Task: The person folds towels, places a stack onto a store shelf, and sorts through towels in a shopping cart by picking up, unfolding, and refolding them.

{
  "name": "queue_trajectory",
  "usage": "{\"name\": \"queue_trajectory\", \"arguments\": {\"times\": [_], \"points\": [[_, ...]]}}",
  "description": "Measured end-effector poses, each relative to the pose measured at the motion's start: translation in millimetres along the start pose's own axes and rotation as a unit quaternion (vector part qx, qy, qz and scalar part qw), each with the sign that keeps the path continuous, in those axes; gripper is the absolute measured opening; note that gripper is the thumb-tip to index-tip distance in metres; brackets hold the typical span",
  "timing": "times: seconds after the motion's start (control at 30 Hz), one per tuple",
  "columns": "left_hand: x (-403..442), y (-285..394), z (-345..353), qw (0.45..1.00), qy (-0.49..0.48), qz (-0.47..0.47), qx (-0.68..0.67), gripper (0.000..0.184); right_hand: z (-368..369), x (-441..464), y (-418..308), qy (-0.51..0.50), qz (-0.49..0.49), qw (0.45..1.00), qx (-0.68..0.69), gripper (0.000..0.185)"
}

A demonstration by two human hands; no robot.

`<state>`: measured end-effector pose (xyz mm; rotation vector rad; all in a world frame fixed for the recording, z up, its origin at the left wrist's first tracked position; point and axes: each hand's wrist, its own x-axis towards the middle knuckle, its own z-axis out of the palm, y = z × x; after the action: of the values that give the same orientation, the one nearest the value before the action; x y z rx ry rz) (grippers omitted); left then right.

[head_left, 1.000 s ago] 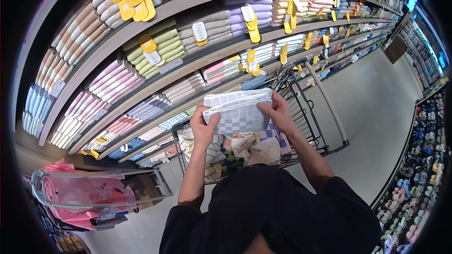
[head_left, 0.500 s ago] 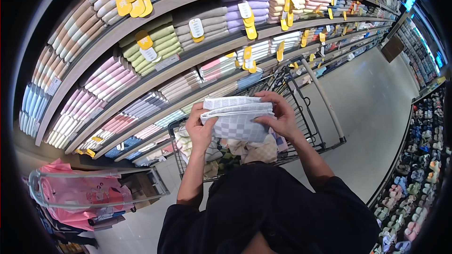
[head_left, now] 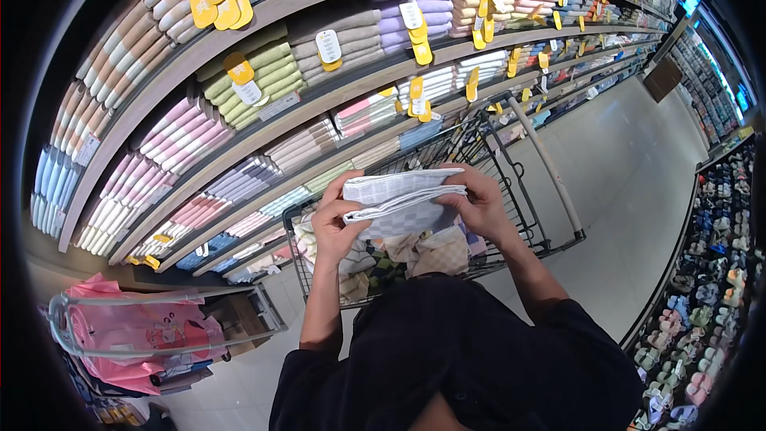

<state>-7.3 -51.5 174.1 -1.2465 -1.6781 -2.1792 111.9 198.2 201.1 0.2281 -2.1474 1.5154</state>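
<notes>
A folded towel (head_left: 403, 191) with a pale grey and white check is held level in front of me, over the shopping cart. My left hand (head_left: 335, 219) grips its left end, thumb on the near side. The right end is pinched by my right hand (head_left: 477, 201), with the thumb low on the near layer and fingers behind. Between the hands the folded layers gape a little along the top. Below, crumpled cloths (head_left: 435, 254) in beige, green and other colours lie in the wire cart (head_left: 523, 211).
Shelves (head_left: 319, 84) of folded towels with yellow tags run along the left and ahead. A rack with a pink garment (head_left: 144, 327) stands at lower left. Rows of small shoes (head_left: 678, 335) line the right side. Pale floor (head_left: 622, 152) stretches beyond the cart handle (head_left: 550, 164).
The towel has tilted, so its near checked face shows less and its layered top edge shows more. Both hands keep their hold, the left one having shifted slightly downward.
</notes>
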Motion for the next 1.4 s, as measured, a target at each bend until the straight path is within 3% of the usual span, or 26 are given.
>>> {"name": "queue_trajectory", "arguments": {"times": [0.1,0.3,0.47,0.6,0.73,0.9,1.03,1.07,1.1,1.17,1.2,1.23,1.27,1.4], "points": [[-3.1,8.5,-6.7,0.998,-0.010,-0.053,-0.037,0.021,-1.3,0.8,-13.5,-0.008,-0.030,0.999,-0.044,0.016],[-10.1,6.6,-4.2,1.000,0.018,-0.025,-0.004,0.014,-0.4,0.4,-22.1,-0.028,-0.060,0.996,-0.061,0.015],[-13.6,8.8,1.3,0.996,0.060,-0.070,0.003,0.009,-0.4,-5.6,-20.9,-0.031,0.012,0.998,-0.053,0.013],[-18.0,7.8,1.8,0.994,0.064,-0.088,0.004,0.007,4.6,-6.6,-17.7,-0.004,-0.017,0.999,-0.033,0.013],[-22.7,5.0,5.3,0.991,0.076,-0.108,0.014,0.007,5.5,-8.3,-20.2,0.009,0.048,0.998,-0.037,0.016],[-20.4,0.5,15.1,0.987,0.134,-0.090,0.014,0.014,13.3,-8.3,-4.1,0.057,0.141,0.988,0.006,0.021],[-13.6,6.9,23.5,0.973,0.183,-0.140,0.032,0.030,17.5,-4.3,-0.7,0.079,0.067,0.994,0.028,0.019],[-15.5,2.5,20.2,0.980,0.154,-0.123,0.020,0.042,13.2,-3.8,-4.5,0.052,0.115,0.992,0.024,0.015],[-12.3,5.4,19.6,0.980,0.154,-0.123,0.020,0.042,10.8,-1.8,-7.2,0.025,0.159,0.987,0.019,0.012],[-3.1,14.9,18.1,0.975,0.102,-0.166,-0.102,0.045,10.9,-0.2,-2.4,0.039,0.148,0.988,0.026,0.011],[-5.5,9.7,14.4,0.975,0.104,-0.167,-0.101,0.045,9.5,1.2,-5.1,0.047,0.163,0.985,0.040,0.011],[-11.5,-1.7,8.6,0.921,0.076,-0.279,-0.260,0.049,9.4,1.7,-6.6,0.055,0.177,0.981,0.054,0.011],[-18.4,-14.5,4.8,0.831,0.044,-0.377,-0.407,0.053,10.5,1.3,-5.2,0.052,0.176,0.981,0.055,0.011],[-53.1,-54.5,9.7,0.833,-0.018,-0.441,-0.334,0.061,8.6,2.5,2.1,0.040,0.180,0.981,0.067,0.010]]}}
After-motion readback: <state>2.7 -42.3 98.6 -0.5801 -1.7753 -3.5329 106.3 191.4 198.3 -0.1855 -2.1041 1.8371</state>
